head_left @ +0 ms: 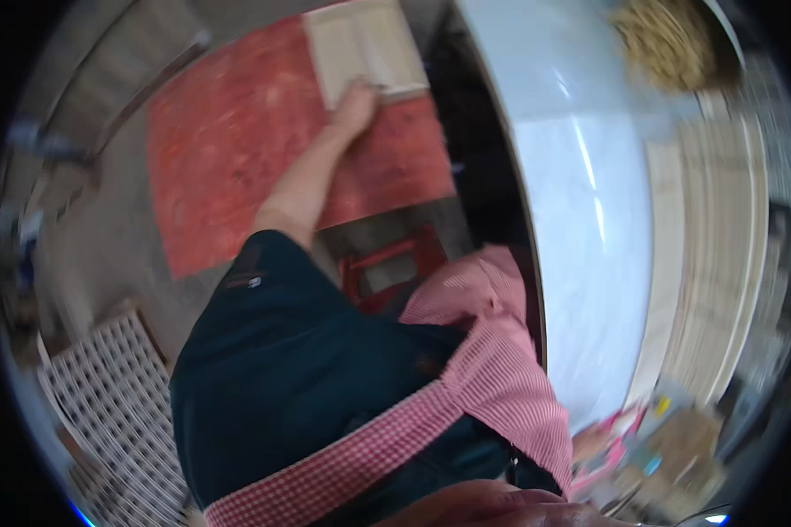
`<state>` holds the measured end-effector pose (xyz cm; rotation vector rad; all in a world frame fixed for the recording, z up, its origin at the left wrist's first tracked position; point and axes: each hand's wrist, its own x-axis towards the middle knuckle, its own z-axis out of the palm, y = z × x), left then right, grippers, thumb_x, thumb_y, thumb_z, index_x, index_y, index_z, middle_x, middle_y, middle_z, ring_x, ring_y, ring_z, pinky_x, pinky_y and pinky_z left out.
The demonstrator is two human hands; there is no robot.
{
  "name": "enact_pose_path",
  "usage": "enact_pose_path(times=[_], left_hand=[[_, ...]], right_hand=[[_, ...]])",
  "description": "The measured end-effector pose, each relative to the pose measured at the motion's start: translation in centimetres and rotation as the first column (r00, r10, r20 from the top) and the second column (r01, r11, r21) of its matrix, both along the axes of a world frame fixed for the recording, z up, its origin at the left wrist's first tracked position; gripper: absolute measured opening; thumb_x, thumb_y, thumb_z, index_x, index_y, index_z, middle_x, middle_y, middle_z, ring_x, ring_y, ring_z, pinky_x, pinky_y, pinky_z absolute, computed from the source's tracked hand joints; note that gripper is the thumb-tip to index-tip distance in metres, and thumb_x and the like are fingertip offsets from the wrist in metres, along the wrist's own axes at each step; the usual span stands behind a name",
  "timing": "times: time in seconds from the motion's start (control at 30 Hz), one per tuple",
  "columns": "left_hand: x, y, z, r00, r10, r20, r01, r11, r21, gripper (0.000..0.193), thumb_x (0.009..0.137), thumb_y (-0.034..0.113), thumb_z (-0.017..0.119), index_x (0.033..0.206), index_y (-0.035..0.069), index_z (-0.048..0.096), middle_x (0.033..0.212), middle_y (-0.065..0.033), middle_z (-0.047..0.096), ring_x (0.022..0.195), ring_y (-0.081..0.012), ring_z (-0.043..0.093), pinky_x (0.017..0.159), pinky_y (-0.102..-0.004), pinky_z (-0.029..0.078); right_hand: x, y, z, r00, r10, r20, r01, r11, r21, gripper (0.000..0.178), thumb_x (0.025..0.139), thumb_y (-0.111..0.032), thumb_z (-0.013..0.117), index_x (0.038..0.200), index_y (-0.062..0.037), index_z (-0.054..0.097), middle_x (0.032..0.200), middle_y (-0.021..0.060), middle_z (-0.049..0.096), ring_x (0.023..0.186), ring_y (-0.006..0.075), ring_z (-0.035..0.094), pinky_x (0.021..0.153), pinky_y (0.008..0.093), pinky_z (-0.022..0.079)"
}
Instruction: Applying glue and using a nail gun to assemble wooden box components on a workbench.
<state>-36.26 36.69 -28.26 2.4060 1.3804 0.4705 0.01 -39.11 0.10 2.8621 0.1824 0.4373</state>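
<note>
Rested left hand (356, 107) on pale panel (344, 44), upper centre, perhaps steadying it atop red bench (237, 132), with grip too blurred to tell.

Left hand (357, 107) forward, bare forearm (302, 183) outstretched

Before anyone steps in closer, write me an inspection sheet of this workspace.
Surface: red tabletop, with dark marks; a white surface at right shows glare.
Things at hand: pale panel on the tabletop's far right corner.
Clutter: small mixed items at lower right, some pink, too blurred to name.
Hands: left hand at the panel's near edge, grip too blurred to judge; right hand cannot be made out.
Cables: nothing seen clearly enough to call one.
Surroundings: red stool near the body; openwork grid at lower left; stacked pale boards at right; tan bundle at upper right.
</note>
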Motion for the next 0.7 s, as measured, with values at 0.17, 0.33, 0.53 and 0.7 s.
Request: enact_pose_path(times=[0.17,0.33,0.53,0.7], left_hand=[[-4.9,2.5,-2.6,0.998,0.007,-0.057,-0.007,1.000,-0.003,0.036,0.097,0.013,0.045,0.123,0.005,0.069,0.107,-0.0245,0.066,0.096,-0.0408,0.065,0.085,-0.0506,0.052],[-4.3,3.8,1.7,0.957,-0.119,-0.263,0.132,0.991,0.032,0.065,0.094,0.026,0.065,0.153,0.008,0.044,0.141,-0.0236,0.053,0.125,-0.0412,0.055,0.105,-0.0455,0.045],[-2.5,3.0,8.5,0.996,0.045,-0.072,-0.022,0.954,0.299,0.071,0.089,0.022,0.073,0.151,0.006,0.044,0.148,-0.0238,0.049,0.137,-0.0395,0.046,0.114,-0.0444,0.039],[12.1,-2.4,21.9,0.984,-0.134,0.118,0.060,0.871,0.488,0.067,0.092,0.025,0.070,0.150,0.003,0.045,0.150,-0.0239,0.047,0.135,-0.0403,0.047,0.112,-0.0460,0.040]], right_hand=[[3.8,3.5,-0.3,0.972,0.236,0.003,-0.225,0.920,0.321,0.045,0.093,-0.013,0.064,0.136,-0.0023,0.061,0.112,0.0196,0.070,0.085,0.0302,0.064,0.079,0.0391,0.053],[8.0,9.1,-0.3,0.939,0.343,0.000,-0.316,0.867,0.384,0.038,0.087,-0.015,0.069,0.122,0.0006,0.064,0.117,0.0180,0.066,0.104,0.0354,0.064,0.092,0.0405,0.053],[16.2,6.4,-3.3,0.977,0.198,-0.074,-0.176,0.956,0.235,0.042,0.080,-0.007,0.065,0.122,-0.0032,0.064,0.121,0.0174,0.064,0.108,0.0387,0.061,0.094,0.0438,0.051],[16.8,5.9,-2.1,0.893,0.239,-0.382,-0.154,0.958,0.240,0.043,0.083,-0.004,0.062,0.126,-0.0069,0.064,0.127,0.0173,0.060,0.112,0.0382,0.060,0.099,0.0429,0.050]])
